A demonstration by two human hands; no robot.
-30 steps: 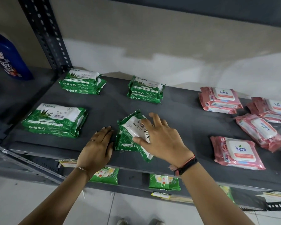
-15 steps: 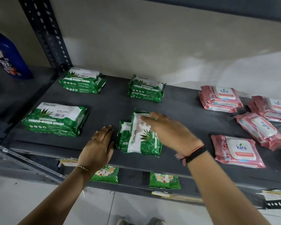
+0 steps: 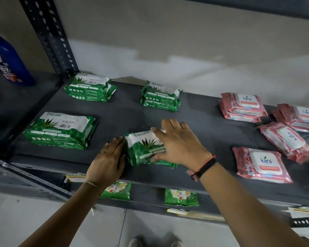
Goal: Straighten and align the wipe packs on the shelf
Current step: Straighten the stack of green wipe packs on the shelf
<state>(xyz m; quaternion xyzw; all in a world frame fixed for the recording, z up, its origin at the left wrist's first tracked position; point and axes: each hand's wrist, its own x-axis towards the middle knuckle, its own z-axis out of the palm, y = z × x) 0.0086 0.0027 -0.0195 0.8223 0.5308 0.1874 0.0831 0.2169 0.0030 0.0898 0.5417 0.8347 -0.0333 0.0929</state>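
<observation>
At nine o'clock on the dark grey metal shelf (image 3: 118, 120) sits a tidy green aloe-print wipe stack (image 3: 61, 130). My left hand (image 3: 108, 162) stays flat, fingers spread, its tips against the left end of the front-centre green wipe packs (image 3: 144, 148). My right hand (image 3: 177, 145), grip spread open, presses them; half a second ago the top pack stood crosswise, now it lies squared. At three o'clock lie pink flip-lid wipe packs (image 3: 261, 164).

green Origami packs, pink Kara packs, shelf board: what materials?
Green Origami wipe pack: soft printed plastic film, glossy; it creases. Pink Kara wipe pack: same crinkled film, plus what looks like a rigid white plastic flip lid. Dark grey shelf board: matte, scuffed; painted metal or laminate, cannot tell.
</observation>
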